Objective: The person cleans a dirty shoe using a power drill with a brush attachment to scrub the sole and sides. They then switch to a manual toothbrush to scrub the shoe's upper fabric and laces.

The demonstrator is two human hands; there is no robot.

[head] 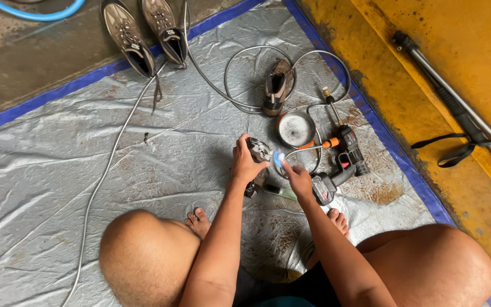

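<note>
Seen from above, a person squats barefoot on a crinkled, silvery-grey plastic tarp (58, 187) edged with a blue border and stained with rusty brown patches; the left hand (246, 161) is wrapped around a small, dark, blocky metal part (258, 151) held just above the sheet between the knees; the right hand (296, 177) pinches a small light-blue piece (278, 158) with its fingertips, pressed against the side of that metal part; from the blue piece a thin stiff wire runs right toward an orange-tipped tool (327, 144); just beyond the hands lies a round, shallow metal lid or dish (295, 129) with a dull, greyish face; beside the right hand rests a black cordless drill (345, 162) with a chunky battery base; a worn brown shoe (278, 86) lies past the dish, ringed by loops of grey cable (240, 102) that snake across the tarp and trail off down the left side; two more brown lace-up shoes (143, 34) sit at the tarp's far edge on bare concrete, near a curve of blue hose (35, 13); to the right, a grubby yellow painted surface (427, 68) carries a long metal tube with a black strap (453, 96).
</note>
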